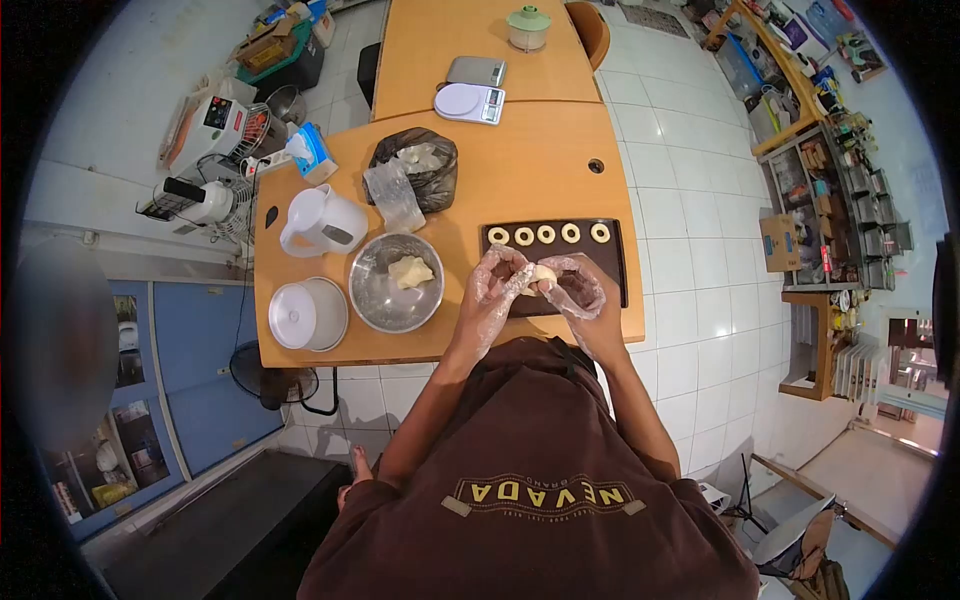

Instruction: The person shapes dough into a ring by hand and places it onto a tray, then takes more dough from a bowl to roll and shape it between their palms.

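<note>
My left hand (pixel 493 292) and my right hand (pixel 580 296), both in clear plastic gloves, meet over the near part of a dark baking tray (pixel 612 275). Their fingertips pinch a small pale piece of dough (pixel 542 274) between them. Several dough rings (pixel 546 234) lie in a row along the tray's far side; the hands cover part of its near half. To the left of my left hand stands a steel mixing bowl (pixel 370 298), with a lump of dough (pixel 410 271) inside.
Left of the bowl are a white pitcher (pixel 325 220) and a white lidded container (pixel 308 314). Behind it lies a black plastic bag (pixel 437 185). Kitchen scales (pixel 460 102) and a green-lidded jar (pixel 528 28) stand farther back. The wooden table's (pixel 540 165) front edge is close to me.
</note>
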Action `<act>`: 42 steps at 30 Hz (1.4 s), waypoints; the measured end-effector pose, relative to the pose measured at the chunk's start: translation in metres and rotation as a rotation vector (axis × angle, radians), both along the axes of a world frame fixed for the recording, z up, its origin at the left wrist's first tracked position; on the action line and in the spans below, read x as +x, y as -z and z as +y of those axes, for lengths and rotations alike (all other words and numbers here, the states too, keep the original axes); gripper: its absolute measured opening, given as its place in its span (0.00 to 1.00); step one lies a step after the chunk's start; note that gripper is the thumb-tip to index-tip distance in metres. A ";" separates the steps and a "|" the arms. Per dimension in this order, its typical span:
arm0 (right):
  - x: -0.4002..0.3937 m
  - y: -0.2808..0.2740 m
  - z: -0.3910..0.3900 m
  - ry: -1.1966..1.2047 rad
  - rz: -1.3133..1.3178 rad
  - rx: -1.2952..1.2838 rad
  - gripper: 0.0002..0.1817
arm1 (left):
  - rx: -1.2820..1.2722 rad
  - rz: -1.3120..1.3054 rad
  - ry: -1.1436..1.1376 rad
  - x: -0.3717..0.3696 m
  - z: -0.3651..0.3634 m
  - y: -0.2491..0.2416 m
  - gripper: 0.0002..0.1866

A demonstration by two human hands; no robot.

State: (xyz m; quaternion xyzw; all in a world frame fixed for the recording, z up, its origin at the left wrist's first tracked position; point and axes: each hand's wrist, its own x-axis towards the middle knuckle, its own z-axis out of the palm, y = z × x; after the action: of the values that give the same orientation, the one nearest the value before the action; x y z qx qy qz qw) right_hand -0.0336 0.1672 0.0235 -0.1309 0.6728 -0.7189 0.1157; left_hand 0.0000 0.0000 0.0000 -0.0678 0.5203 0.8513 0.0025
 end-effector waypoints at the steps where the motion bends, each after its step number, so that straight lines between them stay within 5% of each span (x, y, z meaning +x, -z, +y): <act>1: 0.000 0.000 0.000 0.001 0.004 0.009 0.11 | -0.004 0.006 -0.002 0.000 0.001 0.000 0.06; 14: 0.001 0.018 0.000 0.046 -0.002 -0.019 0.12 | -0.098 0.057 -0.004 0.000 -0.004 0.011 0.03; 20: 0.001 0.034 -0.006 0.044 -0.072 -0.105 0.14 | 0.323 -0.040 -0.054 0.003 -0.004 0.014 0.06; 24: 0.006 0.025 -0.006 0.015 -0.204 -0.108 0.14 | 0.274 -0.046 -0.043 0.003 -0.004 0.010 0.09; 28: 0.011 0.024 -0.004 0.017 -0.110 -0.160 0.17 | -0.152 -0.013 0.108 0.000 -0.010 0.006 0.07; 42: 0.012 0.016 -0.009 -0.002 0.077 0.156 0.16 | -0.115 -0.030 -0.085 0.012 -0.001 0.024 0.05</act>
State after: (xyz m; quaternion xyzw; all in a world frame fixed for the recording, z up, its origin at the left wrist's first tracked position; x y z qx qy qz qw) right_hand -0.0214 0.1586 0.0075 -0.1496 0.7305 -0.6587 0.1001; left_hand 0.0122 -0.0007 -0.0240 -0.1025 0.5649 0.8183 -0.0295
